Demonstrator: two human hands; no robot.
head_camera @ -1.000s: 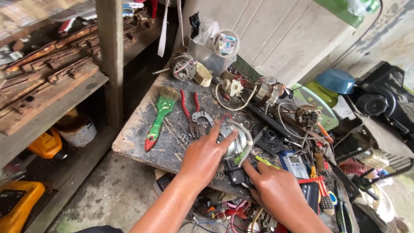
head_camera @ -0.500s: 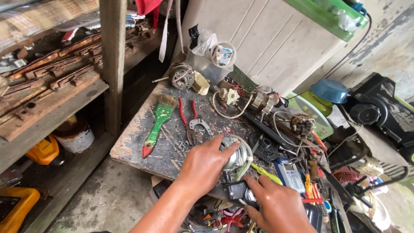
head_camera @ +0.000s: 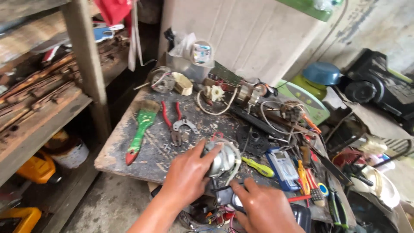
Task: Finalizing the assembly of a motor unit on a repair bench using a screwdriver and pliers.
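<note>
The cluttered worktop carried a round metal motor near its near edge, the left hand wrapping it — grip pinching the housing. The right hand pressed fingers closed on a small black part below (partly hidden). A slipped hold might tear the thin wires.

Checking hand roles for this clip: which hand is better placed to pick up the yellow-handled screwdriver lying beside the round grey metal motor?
Probably the right hand: it lies nearer the yellow-handled screwdriver, while the left hand cups the round grey metal motor.
</note>
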